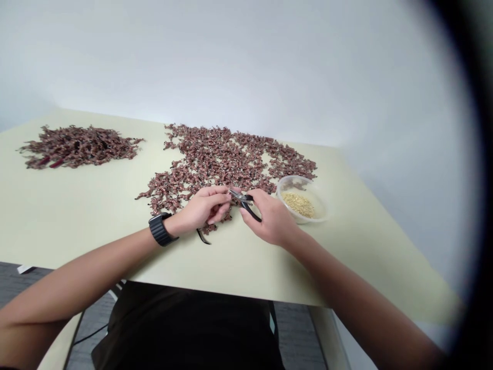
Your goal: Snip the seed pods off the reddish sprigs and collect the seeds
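Note:
My right hand (269, 218) grips small black-handled pliers (246, 203), their steel jaws pointing toward my left hand (200, 208). The fingers of my left hand close in beside the jaws, and whatever they pinch is too small to make out. A curved black handle (204, 237) shows below my left hand; I cannot tell whether it belongs to the pliers. Both hands rest just over the near edge of a wide spread of small reddish-brown pieces (219, 159). A black watch (162, 228) circles my left wrist.
A clear plastic bowl (300, 200) holding pale yellow granules stands just beyond my right hand. A darker heap of reddish-brown pieces (79, 146) lies at the far left of the pale green table (77, 216). A white wall stands behind the table.

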Demonstrator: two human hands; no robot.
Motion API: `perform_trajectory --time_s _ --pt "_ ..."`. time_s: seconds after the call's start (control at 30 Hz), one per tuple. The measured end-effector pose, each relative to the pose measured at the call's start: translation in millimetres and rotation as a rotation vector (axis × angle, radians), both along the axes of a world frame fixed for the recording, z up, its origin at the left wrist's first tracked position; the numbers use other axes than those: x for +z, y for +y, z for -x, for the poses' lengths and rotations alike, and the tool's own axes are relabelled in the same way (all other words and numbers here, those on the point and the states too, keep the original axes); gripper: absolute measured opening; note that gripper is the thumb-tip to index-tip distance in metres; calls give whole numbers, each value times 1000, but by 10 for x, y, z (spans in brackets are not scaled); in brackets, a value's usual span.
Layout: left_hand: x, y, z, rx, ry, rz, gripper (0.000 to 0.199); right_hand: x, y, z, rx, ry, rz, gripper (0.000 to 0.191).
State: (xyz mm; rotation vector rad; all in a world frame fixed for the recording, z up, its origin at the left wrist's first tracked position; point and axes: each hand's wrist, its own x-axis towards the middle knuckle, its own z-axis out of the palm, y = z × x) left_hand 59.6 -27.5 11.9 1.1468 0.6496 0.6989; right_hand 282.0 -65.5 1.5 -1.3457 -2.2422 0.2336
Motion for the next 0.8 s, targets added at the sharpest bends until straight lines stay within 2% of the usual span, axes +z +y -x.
perform_trajectory --time_s 0.17,0.5,0.63,0.8 --pt "44 -10 1 1 -8 31 40 9 -4 -9 -2 -19 13 35" --pt "5 10 -15 -29 -100 33 44 -3 2 0 -61 16 59 31" --pt "-11 1 -25 -1 -61 -143 47 9 -32 60 -90 144 176 28" --pt "-76 -55 -74 104 72 -329 64 -7 -79 172 -64 335 325 28"
